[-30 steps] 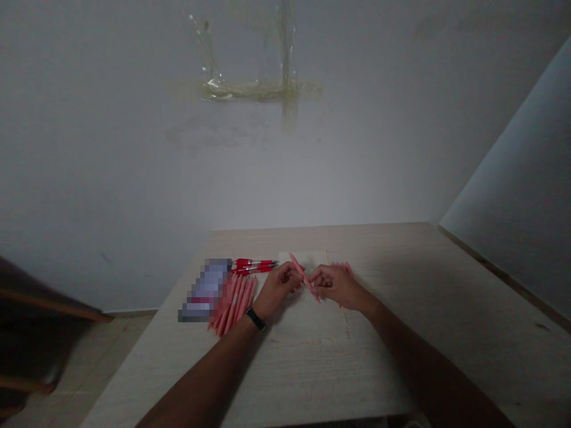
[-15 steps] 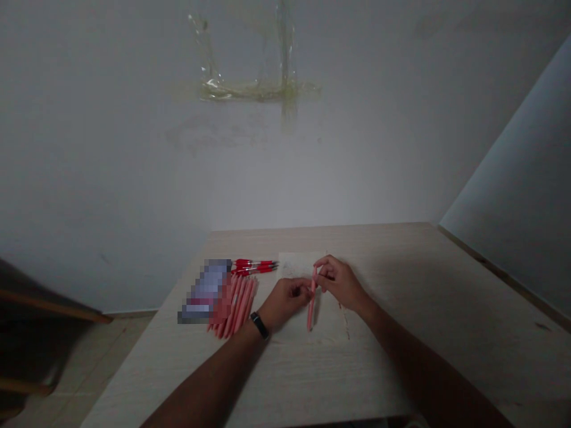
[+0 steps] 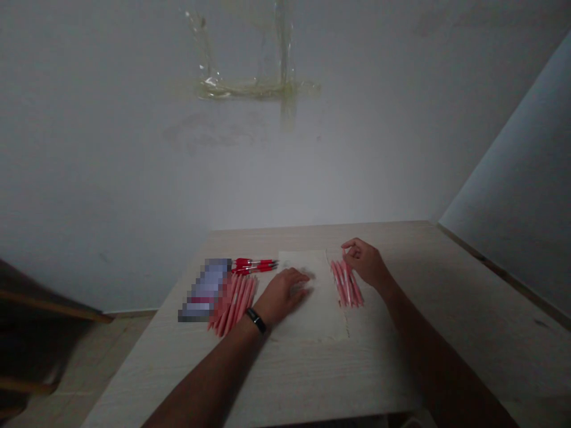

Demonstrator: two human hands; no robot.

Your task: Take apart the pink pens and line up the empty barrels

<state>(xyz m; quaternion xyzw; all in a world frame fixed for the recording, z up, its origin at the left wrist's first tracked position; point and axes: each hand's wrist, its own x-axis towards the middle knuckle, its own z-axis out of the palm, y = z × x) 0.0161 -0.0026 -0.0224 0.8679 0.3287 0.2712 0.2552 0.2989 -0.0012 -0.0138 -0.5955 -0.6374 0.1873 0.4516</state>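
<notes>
My left hand (image 3: 285, 292) hovers over or rests on a white sheet of paper (image 3: 307, 321), its thumb and fingers apart with nothing between them. To the right, my right hand (image 3: 363, 260) pinches the top end of a pink pen (image 3: 344, 254) above a small group of pink pens (image 3: 345, 285). That group lies side by side at the right edge of the paper; my fingers partly hide its upper end. A larger bunch of pink pens (image 3: 234, 306) lies left of my left wrist, which wears a black band (image 3: 256, 320).
Several red pens (image 3: 256, 266) with dark tips lie beyond the larger bunch. A pixelated, phone-like flat object (image 3: 205, 290) lies at the left. The pale wooden table (image 3: 392, 235) meets a wall (image 3: 357, 166) bearing strips of clear tape (image 3: 250, 91).
My right hand has moved right with the pink pen, from over the paper to the small group at its edge. My left hand has let go of the pen and its fingers have spread.
</notes>
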